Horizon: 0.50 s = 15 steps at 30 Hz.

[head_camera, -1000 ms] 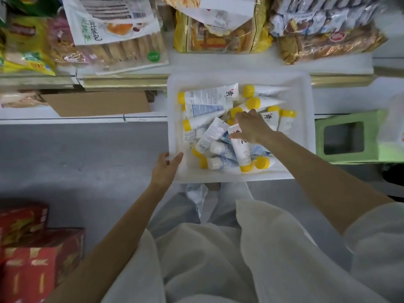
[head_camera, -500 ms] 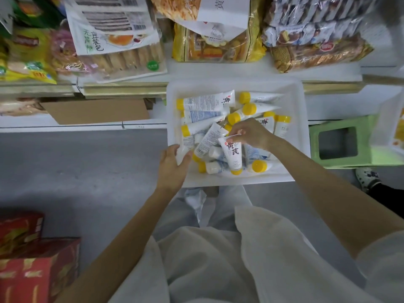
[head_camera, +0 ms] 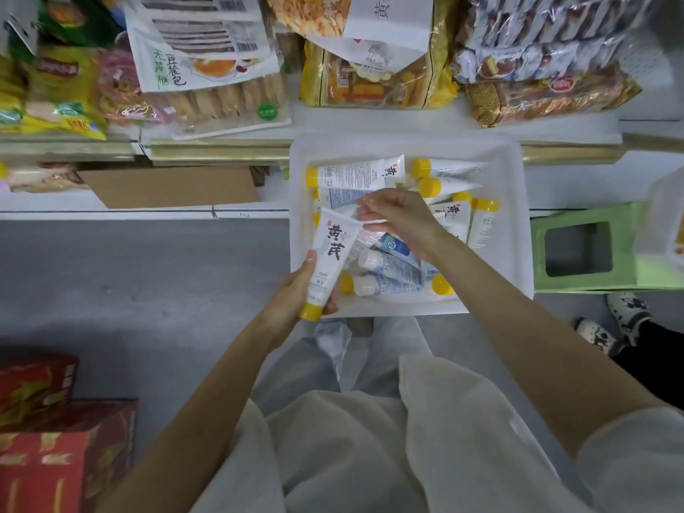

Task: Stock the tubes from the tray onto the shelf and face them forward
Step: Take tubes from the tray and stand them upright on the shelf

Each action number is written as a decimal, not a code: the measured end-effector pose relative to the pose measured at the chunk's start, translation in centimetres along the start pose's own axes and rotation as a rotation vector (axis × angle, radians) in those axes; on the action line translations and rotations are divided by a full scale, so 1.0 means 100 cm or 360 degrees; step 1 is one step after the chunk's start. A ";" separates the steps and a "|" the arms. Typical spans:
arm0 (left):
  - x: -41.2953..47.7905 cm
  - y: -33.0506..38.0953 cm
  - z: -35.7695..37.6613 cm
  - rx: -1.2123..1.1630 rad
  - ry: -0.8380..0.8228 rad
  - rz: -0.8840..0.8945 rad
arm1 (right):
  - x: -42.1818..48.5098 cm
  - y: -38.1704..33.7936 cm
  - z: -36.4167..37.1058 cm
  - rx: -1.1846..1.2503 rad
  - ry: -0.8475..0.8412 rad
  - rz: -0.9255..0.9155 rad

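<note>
Holds one tube [head_camera: 335, 253] in left grip [head_camera: 296, 294]: fingers curled round the lower body, yellow cap down at the heel of the palm, crimped end pointing away, printed face toward the camera. Tube sits above the left edge of the tray [head_camera: 512, 261], not on the shelf [head_camera: 222, 153].

Reaches right grip [head_camera: 401, 220] in over the tray, fingers loosely bent, thumb tip right at the crimped end of the held tube. Can't tell whether right grip pinches it or only touches it.

Under and beyond right grip: remaining tubes [head_camera: 351, 174] heaped in the tray, crossed at mixed angles, mostly yellow caps. Just wrist-side of right grip: two white-capped blue tubes [head_camera: 392, 268].

Beyond both grips: shelf with gold front rail, snack packs [head_camera: 207, 68] stacked on top, tray's far end up against the rail. Beyond-left of left grip, one level lower: flat cardboard sheet [head_camera: 170, 187].

Right of right grip: green box [head_camera: 629, 253] with a cut-out window. Near-right: pair of patterned shoes [head_camera: 610, 323] on the floor [head_camera: 148, 272]. Near-left of left grip: red cartons [head_camera: 55, 468].
</note>
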<state>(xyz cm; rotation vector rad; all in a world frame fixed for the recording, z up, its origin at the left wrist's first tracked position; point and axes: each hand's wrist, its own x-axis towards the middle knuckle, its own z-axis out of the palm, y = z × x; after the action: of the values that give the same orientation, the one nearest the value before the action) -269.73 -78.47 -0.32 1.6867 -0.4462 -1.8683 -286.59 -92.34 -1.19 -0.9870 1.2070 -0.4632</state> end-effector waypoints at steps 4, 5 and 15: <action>-0.005 -0.011 -0.016 -0.0060 0.0255 0.0002 | 0.026 0.040 -0.024 -0.0833 0.0395 -0.0071; -0.007 -0.014 -0.021 -0.0067 0.0292 0.0012 | 0.029 0.048 -0.027 -0.0929 0.0374 -0.0071; -0.020 -0.035 -0.044 -0.0178 0.0392 0.0077 | 0.055 0.068 -0.010 -0.1365 0.0210 -0.0118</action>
<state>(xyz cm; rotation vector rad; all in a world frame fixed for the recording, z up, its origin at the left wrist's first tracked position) -266.02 -73.95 -1.43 1.7845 -0.2742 -1.5940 -286.96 -93.34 -9.98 -1.7504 1.5264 -0.0418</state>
